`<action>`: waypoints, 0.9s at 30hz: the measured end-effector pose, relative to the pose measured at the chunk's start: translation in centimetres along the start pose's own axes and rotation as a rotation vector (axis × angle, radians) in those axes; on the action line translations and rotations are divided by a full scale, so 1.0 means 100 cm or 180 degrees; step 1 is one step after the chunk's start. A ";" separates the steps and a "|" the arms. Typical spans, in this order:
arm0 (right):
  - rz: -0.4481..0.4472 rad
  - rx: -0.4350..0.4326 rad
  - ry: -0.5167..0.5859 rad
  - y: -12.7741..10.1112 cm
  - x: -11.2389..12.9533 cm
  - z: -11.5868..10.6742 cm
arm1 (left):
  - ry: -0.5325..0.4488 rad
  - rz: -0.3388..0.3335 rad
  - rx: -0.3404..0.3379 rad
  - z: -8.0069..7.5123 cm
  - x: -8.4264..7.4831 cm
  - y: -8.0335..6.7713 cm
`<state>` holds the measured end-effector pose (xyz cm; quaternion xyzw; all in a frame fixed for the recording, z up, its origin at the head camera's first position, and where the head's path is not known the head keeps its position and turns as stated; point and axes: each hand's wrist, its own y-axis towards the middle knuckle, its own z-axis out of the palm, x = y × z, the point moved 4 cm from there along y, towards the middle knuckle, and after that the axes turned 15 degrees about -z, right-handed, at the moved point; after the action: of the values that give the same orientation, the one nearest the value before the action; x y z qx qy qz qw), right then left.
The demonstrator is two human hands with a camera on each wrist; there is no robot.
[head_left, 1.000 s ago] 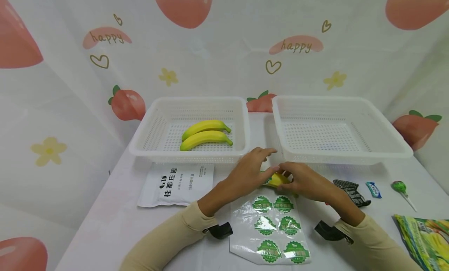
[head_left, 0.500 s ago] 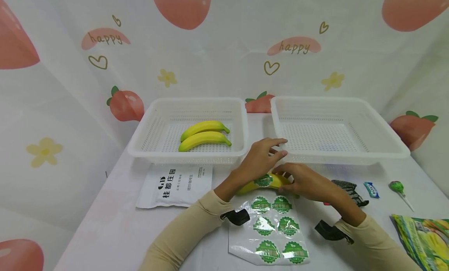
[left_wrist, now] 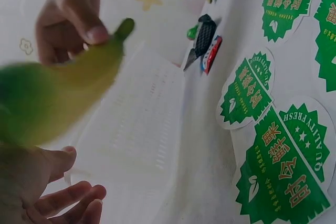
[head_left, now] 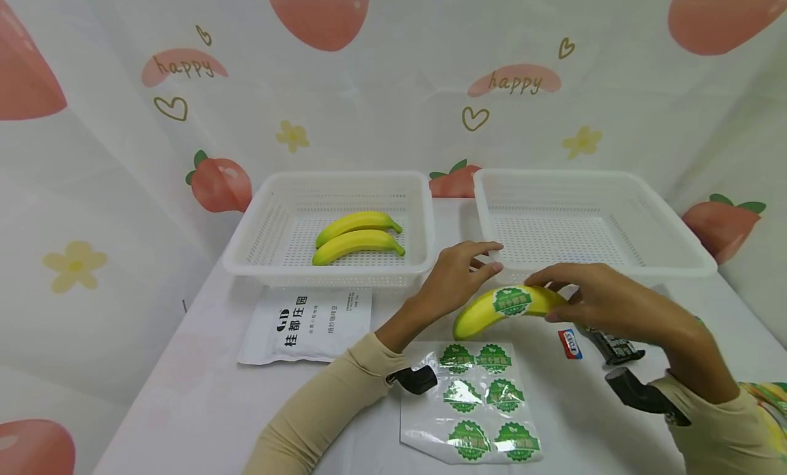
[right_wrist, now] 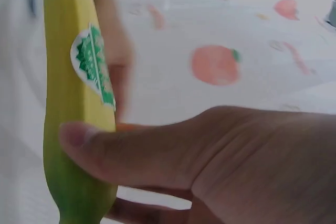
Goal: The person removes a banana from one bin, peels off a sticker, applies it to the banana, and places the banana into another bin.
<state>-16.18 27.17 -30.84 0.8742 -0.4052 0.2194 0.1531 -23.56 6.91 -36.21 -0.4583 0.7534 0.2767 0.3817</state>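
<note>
A yellow banana [head_left: 479, 316] with a green round sticker [head_left: 512, 301] on its side is gripped near its stem end by my right hand [head_left: 605, 301], thumb in front and fingers behind. In the right wrist view the thumb presses on the banana [right_wrist: 65, 87] below the sticker. My left hand [head_left: 458, 273] hovers left of the banana, fingers loosely extended and holding nothing. Below the banana lies a sheet of green stickers [head_left: 424, 420], seen large in the left wrist view as green labels [left_wrist: 283, 166]. Two more bananas [head_left: 359, 246] lie side by side in the left white basket [head_left: 246, 260].
An empty-looking white basket [head_left: 688, 260] stands at the back right. A white pouch with black lettering [head_left: 307, 324] lies before the left basket. Small wrapped sweets, one red and blue [head_left: 570, 344] and one black [head_left: 617, 348], lie under the right forearm. A colourful packet [head_left: 776, 410] is at the right edge.
My left hand has come off the banana, moving up and right, then stayed still. My right hand has lifted the stickered banana from above the sheet and carried it right.
</note>
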 end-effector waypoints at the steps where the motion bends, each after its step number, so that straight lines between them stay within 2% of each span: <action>1: 0.0030 -0.0033 0.0003 -0.003 -0.001 -0.007 | 0.0019 0.0001 -0.0012 0.000 0.000 0.000; 7: 0.0289 -0.0211 -0.0248 -0.010 -0.018 -0.053 | 0.0090 -0.0042 -0.0032 0.001 0.000 0.001; 14: 0.0409 -0.0249 -0.0398 0.008 -0.054 -0.085 | -0.0052 -0.0017 -0.0029 0.001 0.000 0.001; 20: 0.0556 -0.0141 -0.0233 0.028 -0.084 -0.090 | -0.0071 0.0026 -0.0012 0.000 -0.001 0.001; 27: 0.0641 0.0041 -0.0048 0.043 -0.112 -0.084 | -0.0101 0.0000 -0.0023 0.000 -0.001 0.000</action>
<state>-28.12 35.38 -28.92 0.8317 -0.4907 0.2297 0.1216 -23.55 6.98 -36.08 -0.4552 0.7463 0.2866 0.3919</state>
